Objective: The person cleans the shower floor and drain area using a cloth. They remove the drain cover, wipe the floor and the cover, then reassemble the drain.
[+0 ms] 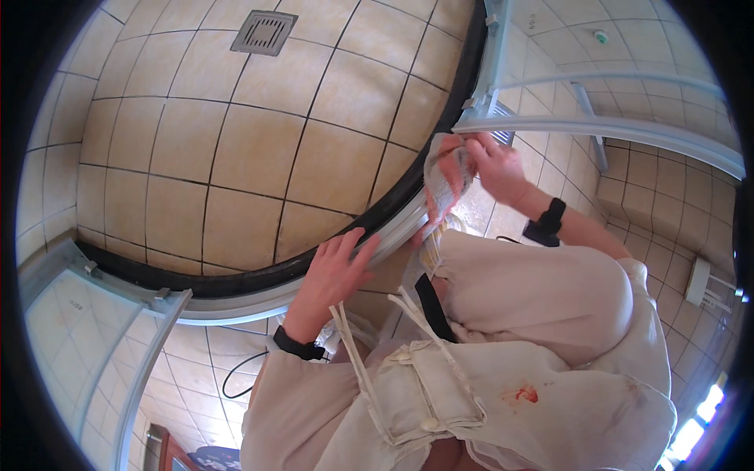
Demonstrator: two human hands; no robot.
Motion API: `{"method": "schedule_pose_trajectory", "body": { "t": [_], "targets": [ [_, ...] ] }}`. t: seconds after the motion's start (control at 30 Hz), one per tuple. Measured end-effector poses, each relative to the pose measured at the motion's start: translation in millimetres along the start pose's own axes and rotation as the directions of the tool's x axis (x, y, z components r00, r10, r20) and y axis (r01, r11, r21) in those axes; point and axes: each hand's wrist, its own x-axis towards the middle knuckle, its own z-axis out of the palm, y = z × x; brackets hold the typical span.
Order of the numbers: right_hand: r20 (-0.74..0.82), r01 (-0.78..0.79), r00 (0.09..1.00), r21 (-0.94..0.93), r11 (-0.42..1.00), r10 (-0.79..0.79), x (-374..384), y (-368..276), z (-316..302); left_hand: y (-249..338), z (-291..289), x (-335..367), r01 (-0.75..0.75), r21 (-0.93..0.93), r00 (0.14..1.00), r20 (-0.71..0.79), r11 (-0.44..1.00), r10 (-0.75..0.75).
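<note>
My right hand (pixel 496 168) is closed on a cloth (pixel 449 177) with pink-orange and greyish-white patches. The cloth hangs over the curved shower sill, close to the end of the right glass door (pixel 597 124). My left hand (pixel 339 271) rests with fingers spread on the white metal track (pixel 263 302) and the black curb (pixel 302 271) beside it. Nothing shows in its grip. Each wrist wears a black band.
Inside the curved curb lies a beige tiled shower floor (pixel 251 165) with a square metal drain (pixel 264 33). A left glass door (pixel 94 337) stands at the lower left. My bent knee (pixel 542 302) is beside the sill. A dark cable (pixel 228 385) lies on the outer tiles.
</note>
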Motion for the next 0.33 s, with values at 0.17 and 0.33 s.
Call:
{"method": "schedule_pose_trajectory", "body": {
  "t": [0.17,0.33],
  "targets": [
    [-0.144,0.322,0.947,0.455,0.830,-0.289,-19,-86,24,5,1,5,0.013,-0.012,0.997,-0.071,1.000,-0.014],
    [-0.105,0.300,0.953,0.456,0.838,-0.284,-32,-77,33,3,-1,-3,-0.003,0.038,0.998,-0.060,0.999,0.005]
  ]
}}
